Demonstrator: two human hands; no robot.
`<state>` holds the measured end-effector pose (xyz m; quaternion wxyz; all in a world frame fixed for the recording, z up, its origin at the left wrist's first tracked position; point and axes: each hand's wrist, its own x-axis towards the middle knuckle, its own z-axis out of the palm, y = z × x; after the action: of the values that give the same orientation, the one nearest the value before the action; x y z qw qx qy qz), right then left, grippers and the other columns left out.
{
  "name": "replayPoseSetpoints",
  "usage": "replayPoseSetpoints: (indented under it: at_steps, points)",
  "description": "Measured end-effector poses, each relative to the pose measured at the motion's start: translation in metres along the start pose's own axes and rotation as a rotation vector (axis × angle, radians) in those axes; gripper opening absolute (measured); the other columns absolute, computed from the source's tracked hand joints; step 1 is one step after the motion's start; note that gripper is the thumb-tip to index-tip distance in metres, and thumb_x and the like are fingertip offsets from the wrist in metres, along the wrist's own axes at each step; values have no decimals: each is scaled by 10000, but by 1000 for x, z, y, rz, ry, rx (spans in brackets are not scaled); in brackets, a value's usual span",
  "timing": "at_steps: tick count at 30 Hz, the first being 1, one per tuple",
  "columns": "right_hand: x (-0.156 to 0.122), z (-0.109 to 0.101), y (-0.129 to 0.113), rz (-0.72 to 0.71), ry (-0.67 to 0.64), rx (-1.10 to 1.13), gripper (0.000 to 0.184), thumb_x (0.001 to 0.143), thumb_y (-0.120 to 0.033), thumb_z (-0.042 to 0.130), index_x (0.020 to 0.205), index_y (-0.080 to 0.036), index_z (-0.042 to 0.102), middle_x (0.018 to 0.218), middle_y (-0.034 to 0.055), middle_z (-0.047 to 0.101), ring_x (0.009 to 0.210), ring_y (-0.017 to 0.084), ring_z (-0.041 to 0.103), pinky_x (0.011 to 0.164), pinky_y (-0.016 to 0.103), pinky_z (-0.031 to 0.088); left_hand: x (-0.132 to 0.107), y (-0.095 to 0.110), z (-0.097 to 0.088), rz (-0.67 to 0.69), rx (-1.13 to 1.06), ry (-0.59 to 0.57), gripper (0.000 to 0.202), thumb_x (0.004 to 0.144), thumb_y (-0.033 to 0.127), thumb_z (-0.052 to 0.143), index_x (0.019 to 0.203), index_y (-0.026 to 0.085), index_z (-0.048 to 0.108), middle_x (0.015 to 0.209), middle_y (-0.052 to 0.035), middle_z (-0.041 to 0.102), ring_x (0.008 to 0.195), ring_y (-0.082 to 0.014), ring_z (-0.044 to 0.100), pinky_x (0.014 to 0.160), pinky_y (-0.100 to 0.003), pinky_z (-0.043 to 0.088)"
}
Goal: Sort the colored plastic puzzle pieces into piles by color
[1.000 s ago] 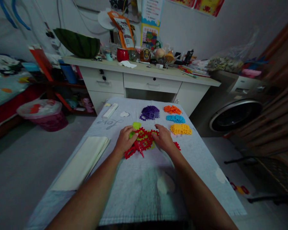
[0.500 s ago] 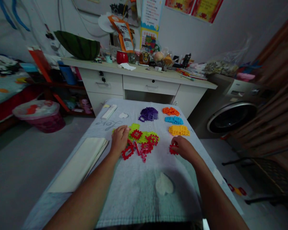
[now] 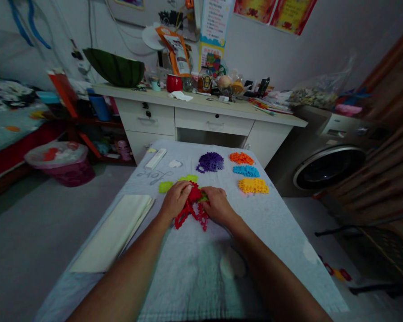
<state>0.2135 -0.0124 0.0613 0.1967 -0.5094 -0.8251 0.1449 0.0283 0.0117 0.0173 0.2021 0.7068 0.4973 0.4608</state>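
Observation:
My left hand (image 3: 176, 200) is closed at the left side of a heap of red interlocking plastic building pieces (image 3: 195, 193), its fingers curled against them. From the right, my right hand (image 3: 216, 204) grips the same heap with bent fingers, partly hiding the pieces. Red frame-shaped pieces and a pinkish translucent piece (image 3: 203, 217) stick out below, towards me. Lime-green pieces (image 3: 165, 186) lie flat just beyond my left hand, and a bit of green shows between the hands.
Farther back on the cloth-covered table (image 3: 174, 277) are purple (image 3: 211, 162), orange (image 3: 241, 158), blue (image 3: 246, 171) and yellow (image 3: 253, 185) piles of pieces. A folded cream cloth (image 3: 116, 232) and a white stick-like box (image 3: 156, 158) lie left. Beyond stands a cluttered desk (image 3: 195, 100).
My right hand has moved left from beside the yellow pile, where it held a red piece, to the red and green heap. My left hand has shifted slightly right, onto the red pieces.

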Motion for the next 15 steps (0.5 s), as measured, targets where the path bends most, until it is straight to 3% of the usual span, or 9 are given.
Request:
replayPoseSetpoints:
  at_steps: [2, 5, 9, 12, 15]
  points:
    - [-5, 3, 4, 3, -12, -66, 320, 882, -265, 544, 1197, -227, 586, 1272, 88, 623, 1221, 243, 512, 1083, 484, 253, 0, 0, -1, 9, 27, 61, 458, 962, 461, 330, 1039, 169, 675, 1131, -106, 666, 1128, -225, 587, 1057, -415, 424]
    - [-9, 6, 16, 121, 10, -160, 426, 915, -412, 525, 1296, -221, 543, 1386, 113, 548, 1331, 305, 399, 1112, 567, 164, 0, -1, -5, 5, 103, 147, 474, 976, 446, 289, 1025, 177, 677, 1123, -105, 661, 1114, -226, 581, 1039, -419, 426]
    - [-10, 8, 33, 260, 90, -244, 554, 917, -478, 511, 1390, -191, 477, 1451, 154, 477, 1358, 347, 342, 1111, 584, 163, 1, -2, -10, -65, 287, 149, 480, 967, 464, 296, 956, 179, 682, 989, -107, 675, 993, -250, 602, 957, -428, 443]
    - [-12, 6, 36, 172, 167, -213, 442, 900, -367, 550, 1302, -183, 564, 1373, 149, 535, 1284, 307, 413, 1090, 507, 243, 1, -1, -11, -124, 374, 92, 468, 959, 469, 304, 910, 183, 672, 896, -105, 669, 933, -260, 612, 891, -404, 455]
    - [-13, 4, 29, -5, 130, -119, 251, 907, -271, 531, 1100, -205, 677, 1186, 97, 628, 1149, 244, 499, 1032, 423, 316, 1, 2, -10, -173, 372, 40, 460, 959, 474, 296, 911, 194, 657, 885, -99, 676, 888, -254, 628, 818, -370, 473]
